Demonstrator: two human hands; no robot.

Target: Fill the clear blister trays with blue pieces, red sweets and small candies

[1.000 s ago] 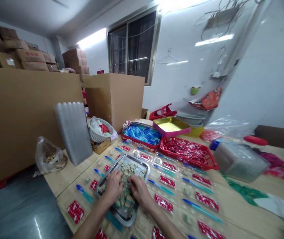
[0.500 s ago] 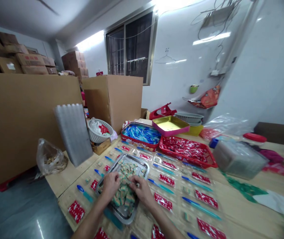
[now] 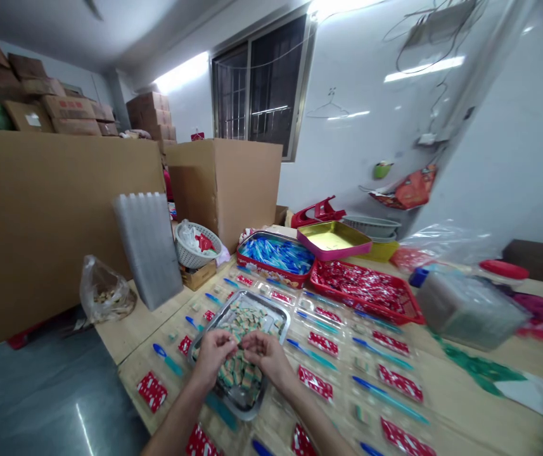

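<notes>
A metal tray (image 3: 277, 315) holds a heap of small green and tan wrapped pieces (image 3: 239, 372). Both hands hover just over that heap, fingertips almost touching. My left hand (image 3: 214, 356) has its fingers curled in a pinch; my right hand (image 3: 266, 354) is curled the same way. What they pinch is too small to name. The tray lies on clear plastic blister sheets (image 3: 342, 354) whose pockets hold red packets (image 3: 315, 382) and blue pens (image 3: 308, 353).
Behind the tray stand a red-rimmed tin of blue pens (image 3: 277, 254), a red basket of red packets (image 3: 361, 288), a yellow tin (image 3: 331, 238) and a clear plastic jar (image 3: 471, 307). At the left are cardboard boxes (image 3: 52, 215), a white basket (image 3: 195, 244), a grey stack (image 3: 147, 247) and a plastic bag (image 3: 104, 291).
Both hands have lifted out of the heap in the tray and drawn together above it, fingers pinched. The view has shifted slightly.
</notes>
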